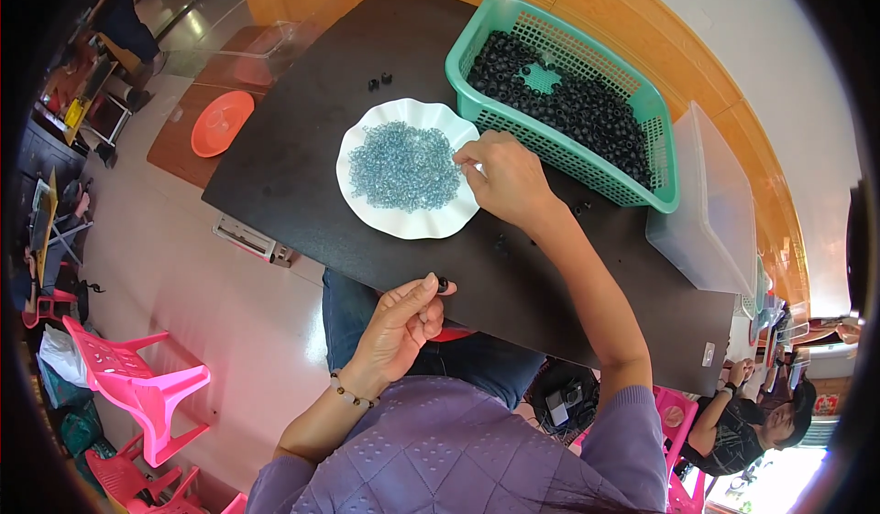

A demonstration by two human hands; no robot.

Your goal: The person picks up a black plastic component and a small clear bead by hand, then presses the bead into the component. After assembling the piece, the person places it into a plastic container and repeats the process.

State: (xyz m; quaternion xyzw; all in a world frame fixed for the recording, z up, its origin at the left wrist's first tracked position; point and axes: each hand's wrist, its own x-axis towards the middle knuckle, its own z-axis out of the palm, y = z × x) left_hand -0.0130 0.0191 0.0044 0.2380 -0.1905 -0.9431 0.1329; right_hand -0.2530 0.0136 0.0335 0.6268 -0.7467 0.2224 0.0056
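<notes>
My left hand [399, 326], just off the table's near edge, pinches a small black cylindrical piece [444, 285] between thumb and fingers. Over the right rim of a white scalloped plate [367, 209], my right hand [504, 175] has its fingertips pressed together. Whatever those fingertips hold, if anything, is too small to make out. A heap of tiny clear bluish pieces [403, 166] covers the plate's middle. Beyond my right hand stands a green plastic basket [568, 161], holding a great many small black pieces [573, 111] like the one in my left hand.
Loose black pieces [379, 82] lie on the dark table [302, 166] behind the plate. A translucent plastic bin [706, 212] stands right of the basket. An orange dish [222, 124] rests on a lower brown surface at left. Pink stools [151, 386] stand on the floor; a person [747, 422] sits at far right.
</notes>
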